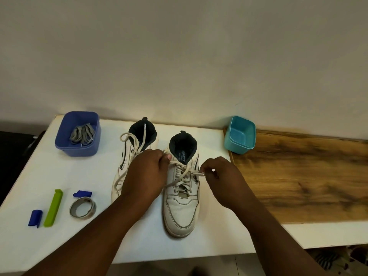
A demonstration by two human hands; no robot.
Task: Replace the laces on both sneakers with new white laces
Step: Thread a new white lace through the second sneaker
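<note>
fingers of both hands (146, 172) (221, 176) pinching lace (184, 174), left forearm (111, 222) over left sneaker (127, 168)

Two off-white leather sneakers (181, 200) with dark navy linings carry cream laces (184, 172). A periwinkle-blue plastic tub (65, 140) holds grey laces (82, 133). A teal plastic tub (240, 134) sits where the white worktop (83, 172) meets streaked brown woodgrain board (298, 176). A lime-green clip (52, 208) lies nearby.

Dim warm indoor light, soft shadows, wide-angle edge distortion, slightly soft focus

A home: plain wall (179, 56), white table (29, 176) beside wooden board (298, 176).
</note>
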